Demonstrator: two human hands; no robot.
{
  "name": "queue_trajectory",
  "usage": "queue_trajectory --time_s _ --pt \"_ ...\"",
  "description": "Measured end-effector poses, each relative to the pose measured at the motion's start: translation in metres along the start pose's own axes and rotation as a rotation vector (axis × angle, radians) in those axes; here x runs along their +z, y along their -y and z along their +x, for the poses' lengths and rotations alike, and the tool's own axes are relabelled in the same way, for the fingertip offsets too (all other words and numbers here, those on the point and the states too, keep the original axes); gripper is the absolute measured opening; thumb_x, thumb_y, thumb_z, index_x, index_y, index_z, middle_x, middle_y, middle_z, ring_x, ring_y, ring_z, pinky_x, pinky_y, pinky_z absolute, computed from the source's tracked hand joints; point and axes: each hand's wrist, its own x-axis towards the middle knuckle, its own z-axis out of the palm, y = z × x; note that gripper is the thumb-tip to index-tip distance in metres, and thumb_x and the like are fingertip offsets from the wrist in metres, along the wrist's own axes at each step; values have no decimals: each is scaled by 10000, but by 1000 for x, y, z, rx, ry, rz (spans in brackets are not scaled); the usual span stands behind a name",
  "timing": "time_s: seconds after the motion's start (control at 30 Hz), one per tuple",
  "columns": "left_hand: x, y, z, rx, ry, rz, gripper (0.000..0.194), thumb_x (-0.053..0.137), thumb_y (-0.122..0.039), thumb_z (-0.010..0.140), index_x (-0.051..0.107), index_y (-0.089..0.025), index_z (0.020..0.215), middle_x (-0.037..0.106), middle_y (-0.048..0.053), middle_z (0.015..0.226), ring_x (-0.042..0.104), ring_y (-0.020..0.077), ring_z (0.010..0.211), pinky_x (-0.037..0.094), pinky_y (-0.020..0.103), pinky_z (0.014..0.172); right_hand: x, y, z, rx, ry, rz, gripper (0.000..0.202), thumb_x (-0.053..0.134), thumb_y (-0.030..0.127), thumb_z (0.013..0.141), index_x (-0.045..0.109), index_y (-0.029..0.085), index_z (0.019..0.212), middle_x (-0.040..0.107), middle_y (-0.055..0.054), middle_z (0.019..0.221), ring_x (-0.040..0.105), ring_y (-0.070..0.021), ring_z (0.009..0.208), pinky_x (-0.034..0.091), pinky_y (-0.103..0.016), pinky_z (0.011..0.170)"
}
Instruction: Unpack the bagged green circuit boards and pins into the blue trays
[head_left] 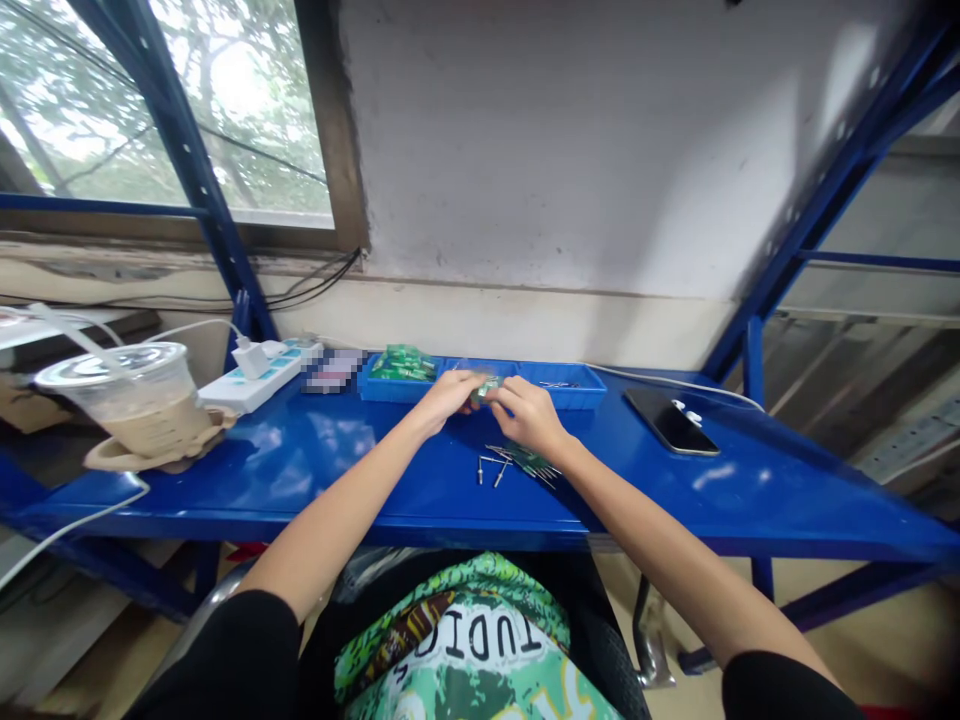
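My left hand (448, 394) and my right hand (531, 410) meet over the front edge of a blue compartment tray (589, 398). Between their closed fingers is a small clear and green packet (487, 387), partly hidden by the fingertips. Green packets (405, 363) lie piled in the tray's left compartment. A few thin metal pieces (561, 384) rest in the right one; the middle is partly covered by my hands. On the table just below my right hand lie several slim metal pins that look like blind rivets (501, 472), some partly under my wrist.
The blue table (300, 500) carries a drink cup (142, 400) in a cardboard holder and a white power strip (262, 375) at left. A black phone (671, 422) with white earbuds (686, 413) lies at right. Blue frame posts rise at both sides.
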Motion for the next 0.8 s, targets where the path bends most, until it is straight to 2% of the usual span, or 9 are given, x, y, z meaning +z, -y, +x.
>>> queue_trajectory --time_s 0.13,0.23,0.3,0.37,0.47,0.53,0.6,0.7,0.8 --pt "4 3 -2 476 -251 352 202 524 -289 826 648 -167 928 660 45 839 584 147 727 469 275 694 5 -4 2 250 -52 328 241 521 378 818 619 175 903 557 -36 759 503 -162 711 410 -290 679" --pt "6 3 -6 681 -205 509 219 533 -196 808 659 -205 988 634 48 948 573 166 876 460 309 810 7 -12 5 480 -56 628 394 429 499 851 600 161 743 533 -11 644 475 -129 582 384 -263 572" --pt "8 2 -9 717 -144 503 256 559 -179 787 652 -219 1023 613 54 1003 556 176 937 457 328 836 7 -16 5 563 -85 684 446 399 527 856 566 162 660 501 1 576 455 -121 534 369 -256 533" --pt "10 -1 -10 633 -100 386 249 592 -226 776 649 -210 1017 611 64 1012 561 180 927 476 322 792 6 -17 5 534 -144 589 415 399 488 870 583 162 690 495 1 575 459 -125 539 381 -259 539" --pt "11 -6 -9 307 -36 18 274 535 -383 823 644 -157 934 640 81 895 595 168 805 496 280 657 3 -12 3 323 -193 287 317 390 368 902 635 176 961 551 -39 736 515 -153 667 433 -281 638" --pt "9 -9 -7 108 -20 -213 339 484 -438 843 626 -132 874 641 78 785 601 146 695 490 260 602 3 -7 1 182 -169 112 312 397 304 906 596 205 1125 560 -72 885 537 -168 766 454 -292 698" --pt "5 -10 -5 15 -32 -314 288 511 -393 828 617 -126 840 630 59 705 584 118 597 479 240 571 5 -3 0 98 -120 13 339 391 244 906 555 237 1203 541 -90 987 541 -171 816 471 -296 716" --pt "-9 -9 -7 43 -137 -167 168 567 -247 755 636 -128 853 632 40 665 579 114 558 467 225 558 8 1 0 34 -85 -23 386 367 165 899 527 275 1233 502 -97 1083 536 -173 887 492 -316 741" --pt "-46 -10 -12 135 -391 202 217 572 -226 703 665 -133 876 670 56 733 614 160 643 474 250 608 8 2 1 18 -82 -6 363 393 173 891 536 248 1216 464 -111 1137 524 -186 968 495 -337 790"
